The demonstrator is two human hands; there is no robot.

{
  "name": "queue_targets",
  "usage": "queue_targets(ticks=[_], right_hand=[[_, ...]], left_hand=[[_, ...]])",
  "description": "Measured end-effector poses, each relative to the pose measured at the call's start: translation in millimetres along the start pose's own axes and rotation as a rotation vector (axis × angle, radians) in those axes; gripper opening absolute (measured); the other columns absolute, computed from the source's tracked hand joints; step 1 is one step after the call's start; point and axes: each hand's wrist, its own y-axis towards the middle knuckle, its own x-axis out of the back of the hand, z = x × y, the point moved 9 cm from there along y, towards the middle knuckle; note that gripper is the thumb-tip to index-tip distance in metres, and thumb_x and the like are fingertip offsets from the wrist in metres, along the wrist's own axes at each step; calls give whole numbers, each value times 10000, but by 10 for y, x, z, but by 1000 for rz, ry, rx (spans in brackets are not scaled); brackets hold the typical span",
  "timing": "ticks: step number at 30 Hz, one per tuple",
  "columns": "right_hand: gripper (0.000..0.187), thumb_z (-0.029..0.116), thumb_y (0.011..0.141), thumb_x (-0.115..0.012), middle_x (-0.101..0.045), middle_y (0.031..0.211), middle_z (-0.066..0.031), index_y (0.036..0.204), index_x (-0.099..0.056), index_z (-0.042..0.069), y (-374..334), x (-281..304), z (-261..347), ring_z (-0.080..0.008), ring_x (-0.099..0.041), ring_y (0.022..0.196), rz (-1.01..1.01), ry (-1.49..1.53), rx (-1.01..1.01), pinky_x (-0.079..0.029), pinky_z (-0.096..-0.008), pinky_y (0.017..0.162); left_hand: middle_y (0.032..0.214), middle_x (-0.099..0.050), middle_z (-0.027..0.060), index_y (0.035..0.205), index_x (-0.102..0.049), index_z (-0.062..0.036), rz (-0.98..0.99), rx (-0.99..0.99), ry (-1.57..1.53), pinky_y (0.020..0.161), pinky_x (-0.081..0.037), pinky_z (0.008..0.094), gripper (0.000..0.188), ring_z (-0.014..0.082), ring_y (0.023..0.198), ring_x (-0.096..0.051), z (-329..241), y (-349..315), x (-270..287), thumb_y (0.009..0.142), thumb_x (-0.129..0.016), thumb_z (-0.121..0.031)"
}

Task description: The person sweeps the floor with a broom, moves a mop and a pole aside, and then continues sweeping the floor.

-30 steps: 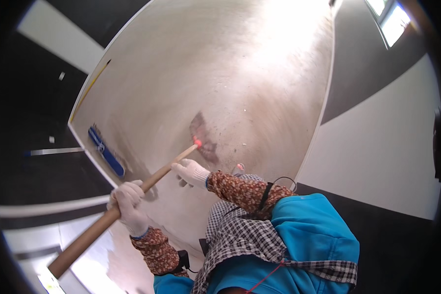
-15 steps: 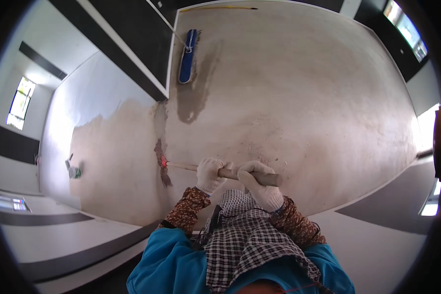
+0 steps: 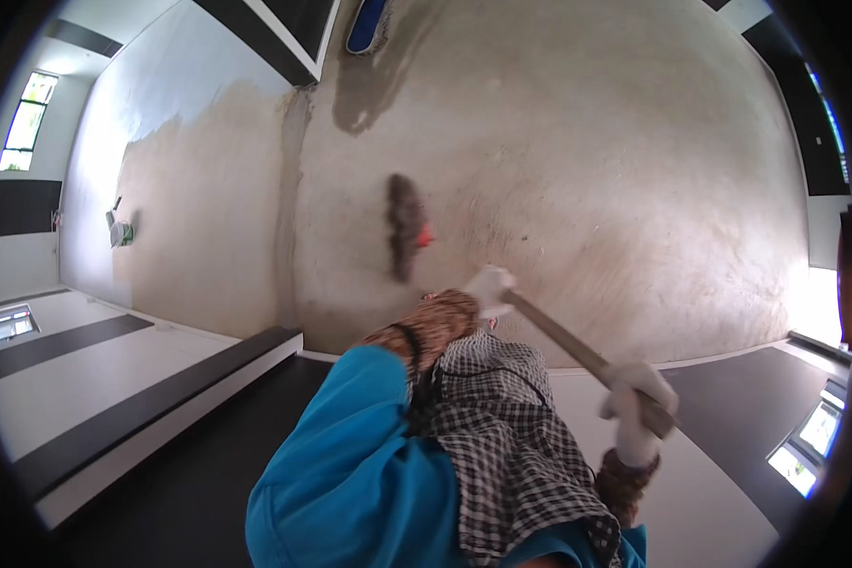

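A long-handled broom is in both my hands, its thick wooden handle (image 3: 566, 339) slanting from the far left to the near right. My left hand (image 3: 489, 291), in a white knit glove, is closed around the lower handle. Near the handle's top end, my gloved right hand (image 3: 637, 402) grips it. The broom's shaggy brown head (image 3: 404, 225), with a red socket, is smeared by motion over the bare floor; I cannot tell whether it touches. My left forearm hides part of the handle.
A blue flat mop (image 3: 366, 26) lies at the far left beside a damp patch (image 3: 358, 115). A dark wall corner (image 3: 303, 71) juts in near it. Farther left stands a small green-and-white container (image 3: 121, 234). A low dark ledge (image 3: 208, 383) runs along the near left.
The broom head has come away from the dark strip at the doorway and swung right. My right hand has moved right and nearer to me; the left has shifted right. The view has turned.
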Motion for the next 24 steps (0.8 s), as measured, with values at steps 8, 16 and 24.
queue_targets(ticks=[8,16,24], right_hand=[[102,-56,692,-536,-533,635,-92,683,-492,35,-585,660,811,-187,-514,593,-242,-355,233,-394,-287,540],[169,-3,825,-527,-450,572,-39,670,-489,49,-706,1637,232,-90,-372,365,-473,-53,-43,-260,-219,337],[85,-89,746,-607,-649,791,-163,789,-598,-15,-35,441,-339,-204,-615,665,8,137,-244,-499,-315,639]], left_hand=[[716,-667,150,717,-702,-102,136,-198,-95,673,-549,419,111,364,744,-669,-1336,1425,-1428,610,-675,-107],[803,-640,129,761,-667,-79,280,143,-46,754,-510,433,125,301,827,-620,-1507,920,44,777,-677,-202],[709,-641,97,721,-686,-84,331,224,11,737,-511,400,138,266,726,-635,-254,131,-240,775,-691,-212]])
